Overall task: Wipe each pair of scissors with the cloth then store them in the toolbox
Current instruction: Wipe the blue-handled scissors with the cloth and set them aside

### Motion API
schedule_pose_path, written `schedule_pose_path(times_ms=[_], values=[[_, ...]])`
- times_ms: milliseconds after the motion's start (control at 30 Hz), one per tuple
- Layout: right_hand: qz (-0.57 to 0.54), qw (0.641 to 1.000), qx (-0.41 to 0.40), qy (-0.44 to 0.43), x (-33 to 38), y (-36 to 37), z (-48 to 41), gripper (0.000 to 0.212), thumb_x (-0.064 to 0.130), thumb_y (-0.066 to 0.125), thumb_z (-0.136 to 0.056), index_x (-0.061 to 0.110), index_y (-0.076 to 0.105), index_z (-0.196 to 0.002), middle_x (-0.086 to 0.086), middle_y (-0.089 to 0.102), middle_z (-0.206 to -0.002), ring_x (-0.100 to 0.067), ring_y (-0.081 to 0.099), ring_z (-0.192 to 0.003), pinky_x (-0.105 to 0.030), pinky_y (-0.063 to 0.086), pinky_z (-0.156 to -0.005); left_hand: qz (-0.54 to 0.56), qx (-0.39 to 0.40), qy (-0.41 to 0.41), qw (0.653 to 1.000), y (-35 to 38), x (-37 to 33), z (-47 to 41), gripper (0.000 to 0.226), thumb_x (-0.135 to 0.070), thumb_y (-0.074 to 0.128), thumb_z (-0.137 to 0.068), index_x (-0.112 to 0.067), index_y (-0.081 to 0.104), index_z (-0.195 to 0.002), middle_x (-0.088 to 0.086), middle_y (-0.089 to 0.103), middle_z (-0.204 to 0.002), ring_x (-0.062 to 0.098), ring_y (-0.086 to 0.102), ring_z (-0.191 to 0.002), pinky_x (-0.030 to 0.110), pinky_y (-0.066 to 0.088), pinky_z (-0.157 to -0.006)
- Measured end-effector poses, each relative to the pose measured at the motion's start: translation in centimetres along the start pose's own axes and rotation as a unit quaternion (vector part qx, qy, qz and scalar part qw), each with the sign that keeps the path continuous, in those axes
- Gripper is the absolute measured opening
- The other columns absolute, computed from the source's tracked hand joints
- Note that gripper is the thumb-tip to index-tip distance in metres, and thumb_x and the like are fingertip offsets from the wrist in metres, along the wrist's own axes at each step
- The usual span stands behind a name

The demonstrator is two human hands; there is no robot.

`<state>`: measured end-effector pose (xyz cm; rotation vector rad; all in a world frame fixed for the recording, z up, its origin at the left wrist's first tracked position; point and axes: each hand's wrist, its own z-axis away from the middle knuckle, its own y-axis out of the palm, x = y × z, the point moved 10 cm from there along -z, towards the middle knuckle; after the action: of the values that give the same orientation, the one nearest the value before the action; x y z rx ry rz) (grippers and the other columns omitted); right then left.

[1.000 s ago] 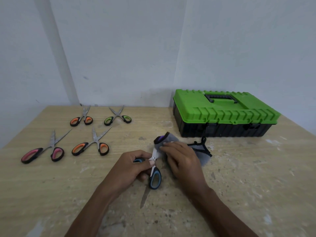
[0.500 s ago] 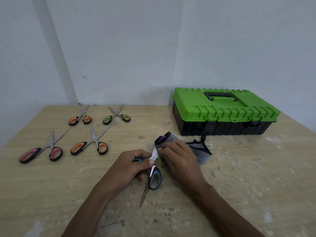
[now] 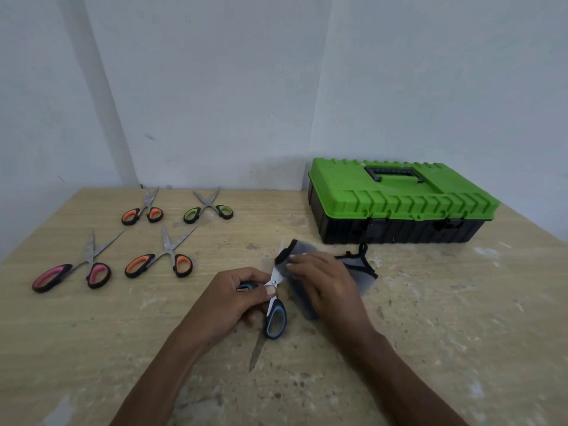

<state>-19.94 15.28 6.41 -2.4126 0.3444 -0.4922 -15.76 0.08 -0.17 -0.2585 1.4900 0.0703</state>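
Obs, L→R.

- Pink scissors (image 3: 90, 260), front orange scissors (image 3: 168, 255), rear orange scissors (image 3: 147, 206) and green scissors (image 3: 208, 204) lie on the bench (image 3: 461, 302) at far L, blades part-open. Same spots as 1 s ago, untouched.
- L hand (image 3: 233, 298): fingers curl round one loop of the blue scissors (image 3: 274, 315), thumb by the pivot. Grip same as before.
- Blue scissors are held front-centre, just over the bench. The other loop hangs free and the blade runs up into the cloth (image 3: 302, 252).
- Cloth: grey w/ black edging, folded over the blade, tail trailing R on the bench.
- R hand (image 3: 329, 284) sits on top of the cloth, fingers wrapping it onto the blade. Thumb is hidden, so pinch vs plain press is uncertain; prob. pinch.
- Vs 0.5–1 s ago, R hand + cloth sit at nearly the same place on the blade; no clear new stroke.
- Toolbox (image 3: 399, 204) at back R, green lid down.

Meaning: wipe of pair no. 1 is still in progress and nothing is stored yet. 4 pairs wait. The lid needs opening before the 1st store.
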Motion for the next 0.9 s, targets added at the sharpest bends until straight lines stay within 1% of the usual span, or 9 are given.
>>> schedule_pose_path(times_ms=[100, 167, 267, 367, 533, 633, 733, 800, 900], values=[[-0.016, 0.989, -0.062, 0.134, -4.7, -1.3, 0.4, 0.019, 0.003, 0.066, -0.091, 0.012, 0.073, -0.105, 0.002, 0.069, -0.108, -0.011, 0.059, -0.104, -0.035, 0.049, -0.090, 0.011, -0.004, -0.006, 1.000, -0.3, 0.1, 0.1, 0.006, -0.019, 0.075, -0.091, -0.017, 0.080, -0.093, 0.011, 0.076, -0.080, 0.027, 0.059, -0.068, 0.029, 0.048, -0.056], [-0.019, 0.979, -0.099, 0.178, -5.9, -2.9, 1.2, 0.020, 0.001, 0.067, -0.091, 0.012, 0.071, -0.108, 0.003, 0.067, -0.109, -0.014, 0.061, -0.103, -0.031, 0.049, -0.091, 0.016, -0.003, -0.009, 1.000, -0.2, 0.1, 0.1, 0.006, -0.019, 0.075, -0.091, -0.018, 0.080, -0.093, 0.009, 0.076, -0.079, 0.026, 0.059, -0.067, 0.028, 0.048, -0.056], [-0.022, 0.991, -0.089, 0.094, -2.4, -3.5, 1.2, 0.019, 0.010, 0.062, -0.094, 0.011, 0.071, -0.112, 0.003, 0.067, -0.115, -0.012, 0.059, -0.110, -0.021, 0.044, -0.096, 0.007, -0.004, -0.008, 1.000, 0.1, 0.0, 0.0, 0.007, -0.018, 0.074, -0.092, -0.020, 0.081, -0.094, 0.009, 0.077, -0.080, 0.021, 0.060, -0.064, 0.027, 0.049, -0.054], [-0.002, 1.000, 0.006, -0.001, 0.2, -0.1, 0.6, 0.018, 0.016, 0.060, -0.095, 0.014, 0.073, -0.108, 0.002, 0.070, -0.118, -0.013, 0.061, -0.113, -0.029, 0.047, -0.095, -0.007, -0.018, -0.005, 1.000, -0.2, 0.0, 0.0, 0.007, -0.019, 0.074, -0.092, -0.017, 0.079, -0.096, 0.011, 0.077, -0.079, 0.020, 0.062, -0.065, 0.025, 0.048, -0.051], [0.007, 0.996, -0.035, 0.078, -3.4, 0.5, 0.5, 0.017, 0.005, 0.067, -0.088, 0.008, 0.075, -0.102, -0.003, 0.071, -0.114, -0.014, 0.061, -0.109, -0.041, 0.053, -0.090, -0.003, -0.023, -0.009, 1.000, -0.4, 0.2, -0.1, 0.007, -0.017, 0.073, -0.092, -0.012, 0.078, -0.094, 0.009, 0.074, -0.071, 0.021, 0.062, -0.067, 0.024, 0.047, -0.049], [0.037, 0.999, -0.011, 0.029, -1.0, 0.8, 0.9, 0.018, 0.010, 0.065, -0.092, 0.011, 0.075, -0.107, -0.003, 0.071, -0.118, -0.018, 0.062, -0.114, -0.037, 0.049, -0.098, -0.006, -0.018, -0.006, 1.000, -0.2, 0.2, -0.1, 0.006, -0.017, 0.074, -0.092, -0.014, 0.078, -0.094, 0.010, 0.075, -0.073, 0.018, 0.065, -0.067, 0.024, 0.048, -0.050], [0.038, 0.999, 0.001, -0.013, 0.1, 0.8, 0.6, 0.020, 0.012, 0.061, -0.094, 0.011, 0.076, -0.106, -0.001, 0.073, -0.114, -0.016, 0.063, -0.110, -0.030, 0.048, -0.097, -0.008, -0.015, -0.002, 1.000, -0.2, 0.0, -0.1, 0.006, -0.016, 0.073, -0.092, -0.015, 0.079, -0.094, 0.009, 0.075, -0.072, 0.017, 0.065, -0.066, 0.022, 0.047, -0.050], [0.013, 0.999, -0.019, 0.037, -1.9, 0.1, 0.2, 0.020, 0.006, 0.063, -0.092, 0.011, 0.076, -0.106, 0.000, 0.073, -0.110, -0.013, 0.062, -0.106, -0.031, 0.049, -0.094, -0.006, -0.014, -0.004, 1.000, -0.1, 0.0, 0.0, 0.006, -0.016, 0.073, -0.092, -0.014, 0.079, -0.093, 0.009, 0.074, -0.071, 0.018, 0.063, -0.065, 0.022, 0.047, -0.049], [-0.053, 0.978, -0.069, 0.191, -5.9, -1.6, 0.7, 0.025, 0.004, 0.061, -0.096, 0.019, 0.073, -0.113, 0.008, 0.071, -0.110, -0.006, 0.061, -0.104, -0.033, 0.050, -0.092, 0.008, -0.010, -0.014, 1.000, -0.1, 0.2, -0.1, 0.007, -0.017, 0.073, -0.092, -0.014, 0.079, -0.092, 0.011, 0.074, -0.072, 0.021, 0.060, -0.065, 0.024, 0.047, -0.051]])
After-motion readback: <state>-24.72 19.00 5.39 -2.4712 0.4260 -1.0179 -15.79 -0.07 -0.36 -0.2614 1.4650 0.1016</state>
